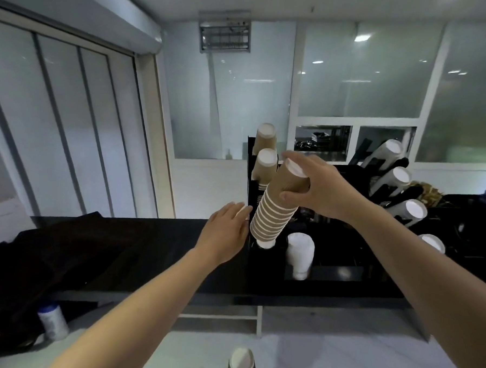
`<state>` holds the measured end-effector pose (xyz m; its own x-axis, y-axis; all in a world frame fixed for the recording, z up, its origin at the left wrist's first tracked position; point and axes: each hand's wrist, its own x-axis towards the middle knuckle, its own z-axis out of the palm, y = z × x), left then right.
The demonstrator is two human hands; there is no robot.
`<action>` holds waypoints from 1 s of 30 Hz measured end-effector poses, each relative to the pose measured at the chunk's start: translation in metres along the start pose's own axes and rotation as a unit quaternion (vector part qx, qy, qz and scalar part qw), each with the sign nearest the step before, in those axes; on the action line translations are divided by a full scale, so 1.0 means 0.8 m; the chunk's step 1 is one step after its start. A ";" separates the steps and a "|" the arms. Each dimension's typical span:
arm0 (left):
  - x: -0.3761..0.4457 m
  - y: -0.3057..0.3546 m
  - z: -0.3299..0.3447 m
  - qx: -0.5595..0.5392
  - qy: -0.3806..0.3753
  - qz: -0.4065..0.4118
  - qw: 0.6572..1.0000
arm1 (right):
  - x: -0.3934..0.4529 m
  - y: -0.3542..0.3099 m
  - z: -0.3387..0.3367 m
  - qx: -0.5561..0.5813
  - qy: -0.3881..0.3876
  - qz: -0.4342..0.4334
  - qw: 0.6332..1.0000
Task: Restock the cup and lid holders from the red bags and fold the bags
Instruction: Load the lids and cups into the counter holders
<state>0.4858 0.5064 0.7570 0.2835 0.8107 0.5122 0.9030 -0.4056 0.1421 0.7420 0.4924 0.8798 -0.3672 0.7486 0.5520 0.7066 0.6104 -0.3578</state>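
At the near edge of the counter (189, 355), a dark cup (241, 365) with a pale top stands upright, and a small white container (52, 320) with a blue cap sits toward the left edge beside dark fabric (70, 249). No red bag is identifiable in this view.

Past these, a black cup holder (325, 280) occupies the middle of the counter. The right hand (318, 189) grips the upper end of a stack of brown cups (277, 207), thumb beneath and fingers curled over the top. The stack is tilted, with its lower end meeting a slot at the holder's left front. The left hand (227, 229) is flat, fingers straight, with its fingertips close to the stack's lower part; contact cannot be confirmed.

The brown cups are ribbed paper with white rolled rims, nested into a tapered column. A stack of white lids or cups (300, 255) stands in the adjacent slot; blur prevents telling which.

Behind, two further brown cup stacks (265, 154) protrude from the holder's upper slots. At the right edge, a second rack (388, 187) holds angled white cup stacks (399, 178).

Assessment: restocking is partly complete. This stack is not yet seated. Bag folding remains outstanding, as far as can be judged.
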 end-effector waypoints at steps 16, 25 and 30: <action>0.066 -0.026 0.073 0.033 -0.074 -0.006 0.997 | 0.103 0.068 0.071 -0.026 0.004 0.029 0.999; 0.073 -0.037 0.112 0.018 -0.049 0.009 0.999 | 0.116 0.107 0.127 -0.019 -0.034 0.039 0.998; 0.076 -0.042 0.121 -0.001 -0.040 0.015 0.999 | 0.111 0.120 0.155 -0.042 -0.047 0.020 0.998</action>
<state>0.5035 0.6099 0.7013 0.3353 0.8289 0.4477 0.8931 -0.4310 0.1291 0.7021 0.6494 0.8010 -0.3901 0.7953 0.4640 0.7684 0.5588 -0.3119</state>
